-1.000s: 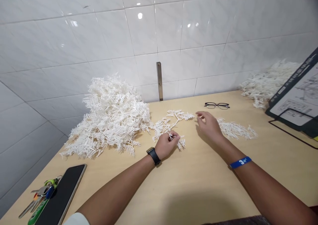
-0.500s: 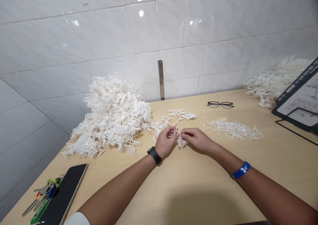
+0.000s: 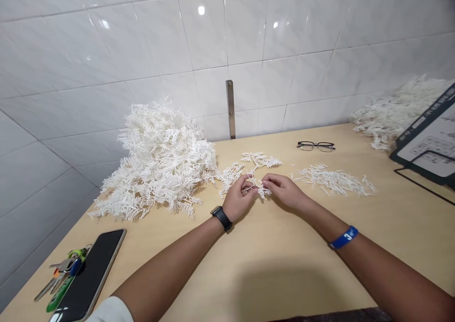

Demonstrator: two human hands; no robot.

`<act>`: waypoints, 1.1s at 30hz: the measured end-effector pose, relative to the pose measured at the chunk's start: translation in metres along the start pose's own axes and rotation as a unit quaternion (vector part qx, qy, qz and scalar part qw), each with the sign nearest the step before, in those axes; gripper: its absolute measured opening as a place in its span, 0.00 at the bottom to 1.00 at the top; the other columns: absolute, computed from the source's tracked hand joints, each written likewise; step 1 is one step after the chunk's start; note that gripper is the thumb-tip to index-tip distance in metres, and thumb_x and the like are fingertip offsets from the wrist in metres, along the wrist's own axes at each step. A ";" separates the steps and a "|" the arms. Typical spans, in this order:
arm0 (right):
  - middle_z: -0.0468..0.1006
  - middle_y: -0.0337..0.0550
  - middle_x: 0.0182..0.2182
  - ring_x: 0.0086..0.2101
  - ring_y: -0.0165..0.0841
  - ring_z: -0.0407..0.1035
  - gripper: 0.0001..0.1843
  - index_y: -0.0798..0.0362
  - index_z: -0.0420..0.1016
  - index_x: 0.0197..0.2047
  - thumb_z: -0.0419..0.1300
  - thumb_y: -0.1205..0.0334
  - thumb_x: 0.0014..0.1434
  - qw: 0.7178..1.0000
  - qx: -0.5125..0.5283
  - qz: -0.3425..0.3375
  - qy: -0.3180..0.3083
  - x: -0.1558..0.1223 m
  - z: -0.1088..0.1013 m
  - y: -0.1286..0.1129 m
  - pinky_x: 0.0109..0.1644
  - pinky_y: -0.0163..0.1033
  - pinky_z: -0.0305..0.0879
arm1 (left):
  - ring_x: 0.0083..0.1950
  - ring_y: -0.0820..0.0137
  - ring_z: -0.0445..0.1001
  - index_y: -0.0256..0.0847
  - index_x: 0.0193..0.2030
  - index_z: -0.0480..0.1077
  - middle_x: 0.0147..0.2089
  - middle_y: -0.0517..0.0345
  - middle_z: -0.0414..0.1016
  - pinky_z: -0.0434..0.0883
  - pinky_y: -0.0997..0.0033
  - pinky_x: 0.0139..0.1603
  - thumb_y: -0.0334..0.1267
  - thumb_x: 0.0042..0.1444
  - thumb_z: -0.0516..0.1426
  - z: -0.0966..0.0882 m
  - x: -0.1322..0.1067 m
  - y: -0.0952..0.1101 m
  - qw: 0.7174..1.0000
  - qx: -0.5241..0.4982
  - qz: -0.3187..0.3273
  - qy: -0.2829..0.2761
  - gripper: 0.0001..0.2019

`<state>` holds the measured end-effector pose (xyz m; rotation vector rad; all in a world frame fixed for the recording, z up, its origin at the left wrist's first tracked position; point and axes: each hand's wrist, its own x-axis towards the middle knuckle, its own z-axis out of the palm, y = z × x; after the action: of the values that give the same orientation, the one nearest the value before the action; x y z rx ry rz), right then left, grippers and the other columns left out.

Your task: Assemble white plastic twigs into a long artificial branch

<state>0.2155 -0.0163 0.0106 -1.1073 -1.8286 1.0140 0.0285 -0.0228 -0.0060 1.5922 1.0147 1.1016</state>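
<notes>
The left hand (image 3: 241,198) and right hand (image 3: 284,190) pinch a white sprig (image 3: 263,193) over the middle of the tabletop (image 3: 209,274); a white heap (image 3: 159,165) crowds its back-left corner, glasses (image 3: 315,143) near the back edge, below a tiled wall (image 3: 152,42).

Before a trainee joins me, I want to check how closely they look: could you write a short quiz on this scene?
1. Multiple choice. The left hand holds: A) keys; B) a white sprig; C) a phone.
2. True or false: the glasses lie nearer the wall than the scattered white bits do.
3. Short answer: on which wrist is the black watch?

Key: 1. B; 2. true; 3. the left.
</notes>
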 end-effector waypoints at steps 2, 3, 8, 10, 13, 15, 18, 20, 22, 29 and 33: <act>0.70 0.39 0.27 0.30 0.32 0.64 0.15 0.54 0.71 0.34 0.53 0.52 0.63 1.000 0.001 -0.013 -0.008 -0.001 0.001 -0.001 0.35 0.36 0.60 | 0.37 0.74 0.73 0.39 0.57 0.64 0.37 0.57 0.74 0.68 0.74 0.40 0.37 0.55 0.60 0.000 -0.001 0.002 1.000 0.018 -0.011 0.000 0.23; 0.71 0.40 0.28 0.31 0.32 0.65 0.15 0.54 0.71 0.34 0.53 0.52 0.63 1.000 -0.002 -0.019 -0.009 -0.002 0.001 -0.001 0.36 0.36 0.60 | 0.37 0.75 0.73 0.39 0.58 0.63 0.37 0.58 0.74 0.68 0.74 0.40 0.36 0.55 0.60 0.000 -0.001 0.003 1.000 0.017 -0.016 -0.001 0.23; 0.73 0.40 0.27 0.30 0.33 0.66 0.14 0.54 0.72 0.33 0.54 0.52 0.62 1.000 -0.011 -0.027 -0.009 -0.003 0.005 -0.004 0.35 0.37 0.61 | 0.38 0.73 0.73 0.38 0.57 0.65 0.40 0.55 0.76 0.68 0.73 0.42 0.34 0.51 0.61 0.000 -0.002 0.008 0.999 0.010 -0.039 -0.029 0.25; 0.73 0.40 0.27 0.30 0.33 0.66 0.15 0.54 0.73 0.33 0.54 0.52 0.62 0.999 -0.014 -0.027 -0.009 -0.003 0.005 -0.004 0.35 0.37 0.60 | 0.37 0.73 0.72 0.37 0.53 0.69 0.38 0.56 0.76 0.68 0.73 0.40 0.34 0.50 0.62 -0.001 -0.001 0.008 0.998 0.033 -0.041 -0.029 0.21; 0.73 0.41 0.29 0.31 0.33 0.66 0.16 0.54 0.73 0.35 0.55 0.50 0.62 1.000 0.010 -0.012 -0.006 -0.002 0.004 -0.003 0.36 0.37 0.62 | 0.35 0.73 0.71 0.36 0.41 0.74 0.36 0.56 0.77 0.68 0.73 0.39 0.36 0.50 0.62 -0.002 0.001 0.007 0.998 0.039 -0.039 -0.024 0.11; 0.73 0.42 0.32 0.32 0.32 0.66 0.17 0.55 0.72 0.38 0.56 0.48 0.61 0.999 0.047 0.001 -0.019 -0.001 0.004 0.000 0.36 0.37 0.63 | 0.35 0.72 0.72 0.35 0.37 0.75 0.35 0.55 0.77 0.68 0.72 0.39 0.37 0.51 0.62 -0.003 0.002 0.006 0.999 0.018 -0.041 -0.017 0.09; 0.72 0.41 0.32 0.32 0.32 0.65 0.19 0.55 0.71 0.40 0.61 0.47 0.56 0.996 0.069 0.016 -0.056 0.000 0.006 0.003 0.35 0.36 0.62 | 0.35 0.71 0.72 0.34 0.35 0.75 0.34 0.54 0.78 0.68 0.71 0.39 0.40 0.50 0.63 -0.003 0.004 0.005 0.998 -0.028 -0.052 0.014 0.10; 0.69 0.39 0.29 0.30 0.31 0.62 0.18 0.55 0.72 0.36 0.64 0.48 0.53 0.997 0.044 0.032 -0.063 0.000 0.008 0.003 0.33 0.36 0.60 | 0.35 0.70 0.73 0.34 0.36 0.74 0.33 0.54 0.77 0.68 0.71 0.38 0.41 0.48 0.64 -0.003 0.004 0.003 0.996 -0.057 -0.064 0.035 0.12; 0.67 0.37 0.26 0.29 0.30 0.60 0.17 0.56 0.71 0.32 0.63 0.48 0.53 0.997 0.015 0.042 -0.058 -0.001 0.011 0.003 0.31 0.35 0.57 | 0.33 0.71 0.72 0.35 0.35 0.74 0.33 0.54 0.77 0.67 0.72 0.37 0.42 0.48 0.64 -0.003 0.005 0.002 0.994 -0.070 -0.068 0.045 0.13; 0.62 0.36 0.22 0.26 0.28 0.55 0.22 0.55 0.68 0.26 0.56 0.44 0.59 0.998 0.002 0.020 -0.062 -0.002 0.013 0.003 0.29 0.35 0.51 | 0.32 0.74 0.69 0.35 0.36 0.71 0.32 0.57 0.74 0.66 0.74 0.36 0.42 0.52 0.61 -0.004 0.004 0.002 0.999 -0.010 -0.031 0.008 0.11; 0.62 0.36 0.22 0.26 0.29 0.55 0.22 0.55 0.67 0.26 0.55 0.43 0.59 0.997 0.024 0.009 -0.071 -0.003 0.013 0.001 0.29 0.35 0.52 | 0.32 0.74 0.67 0.36 0.33 0.69 0.30 0.59 0.71 0.64 0.74 0.36 0.42 0.57 0.56 -0.004 0.000 0.006 0.998 0.056 0.012 -0.016 0.10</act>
<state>0.2052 -0.0218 0.0041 -1.0466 -1.8976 1.1671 0.0254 -0.0229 0.0003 1.7093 1.0545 1.0484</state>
